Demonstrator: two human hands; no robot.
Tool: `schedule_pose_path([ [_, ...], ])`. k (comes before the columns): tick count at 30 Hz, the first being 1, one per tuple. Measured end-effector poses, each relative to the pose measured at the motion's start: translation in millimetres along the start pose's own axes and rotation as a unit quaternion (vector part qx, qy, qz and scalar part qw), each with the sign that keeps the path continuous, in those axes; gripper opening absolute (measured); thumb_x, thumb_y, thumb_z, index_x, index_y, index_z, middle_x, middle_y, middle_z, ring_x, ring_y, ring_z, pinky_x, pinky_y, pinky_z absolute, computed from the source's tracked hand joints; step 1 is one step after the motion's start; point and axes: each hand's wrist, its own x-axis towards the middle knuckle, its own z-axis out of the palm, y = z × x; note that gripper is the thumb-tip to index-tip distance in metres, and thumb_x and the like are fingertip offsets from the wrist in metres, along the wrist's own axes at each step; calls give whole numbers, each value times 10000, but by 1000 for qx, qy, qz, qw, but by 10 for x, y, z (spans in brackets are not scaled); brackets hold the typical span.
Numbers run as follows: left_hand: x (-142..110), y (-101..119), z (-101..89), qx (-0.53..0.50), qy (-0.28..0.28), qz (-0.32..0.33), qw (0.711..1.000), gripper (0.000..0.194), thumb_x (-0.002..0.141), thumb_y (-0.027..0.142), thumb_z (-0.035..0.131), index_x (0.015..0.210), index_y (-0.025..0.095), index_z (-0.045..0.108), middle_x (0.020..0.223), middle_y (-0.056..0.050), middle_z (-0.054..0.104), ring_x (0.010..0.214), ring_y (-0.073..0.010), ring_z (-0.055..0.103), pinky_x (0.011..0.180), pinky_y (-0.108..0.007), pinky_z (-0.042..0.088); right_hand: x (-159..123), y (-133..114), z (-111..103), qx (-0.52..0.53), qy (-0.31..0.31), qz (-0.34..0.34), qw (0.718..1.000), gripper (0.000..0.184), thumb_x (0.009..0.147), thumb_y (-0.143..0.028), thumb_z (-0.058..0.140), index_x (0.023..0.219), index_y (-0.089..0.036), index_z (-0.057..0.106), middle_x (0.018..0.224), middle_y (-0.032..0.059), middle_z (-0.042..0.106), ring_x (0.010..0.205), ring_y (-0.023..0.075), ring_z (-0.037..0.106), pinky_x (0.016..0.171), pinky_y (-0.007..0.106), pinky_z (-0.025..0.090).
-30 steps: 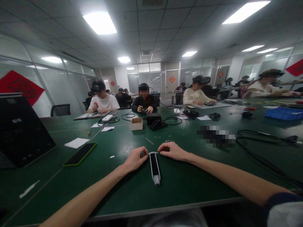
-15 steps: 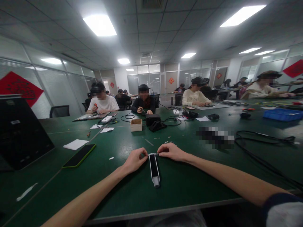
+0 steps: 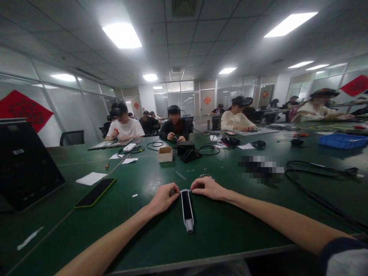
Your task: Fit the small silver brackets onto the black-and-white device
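On the green table in front of me lies a long, narrow device with a white frame and a dark middle [image 3: 187,207]; a pale block-like part forms its near end. My left hand [image 3: 165,197] is closed in a pinch at the far left corner of this device. Across from it, my right hand [image 3: 209,188] pinches at the far right corner, where a thin, small piece shows between fingertips and frame. What exactly either pinch holds is too small to tell. Several small shiny metal parts [image 3: 206,176] lie just behind my right hand.
A phone with a green edge [image 3: 96,192] and folded white paper [image 3: 91,178] lie to the left, near a black HP case [image 3: 25,165]. Ahead stand a small cardboard box [image 3: 165,155] and a black device [image 3: 186,148]. Black cables [image 3: 313,188] and a blue tray [image 3: 343,141] are at right.
The whole view has shifted slightly downward in the picture. Both hands stay pinched at the device's far end, with barely any visible movement.
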Motion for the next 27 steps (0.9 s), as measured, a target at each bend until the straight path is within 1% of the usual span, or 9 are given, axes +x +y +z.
schedule_pose_path([
  [5,6,-20,16,3,8,-1,1000,96,810,244,567,835,180,633,810,-5,657,701,-150,578,665,-249,451,-11,-63,59,-25,42,-15,999,226,819,-351,630,936,-167,690,914,32,695,814,159,643,762,277,514],
  [15,8,-20,19,-8,7,0,1000,98,817,242,564,849,176,630,839,-13,661,727,-151,583,658,-247,460,-3,-262,120,-70,71,-10,995,163,821,-259,624,922,-155,698,883,39,704,784,152,637,733,258,502],
  [21,9,-6,11,-7,10,4,1000,81,817,227,572,841,173,628,846,-15,659,731,-152,583,667,-251,457,3,-275,122,-85,78,-19,993,153,820,-234,614,921,-154,697,874,39,704,778,150,638,721,249,496],
  [27,9,6,8,-5,10,2,1000,85,818,226,572,841,173,634,844,-14,665,730,-153,589,663,-249,455,-1,-271,114,-81,71,-7,994,173,827,-268,598,920,-163,700,871,39,706,768,152,640,715,255,500],
])
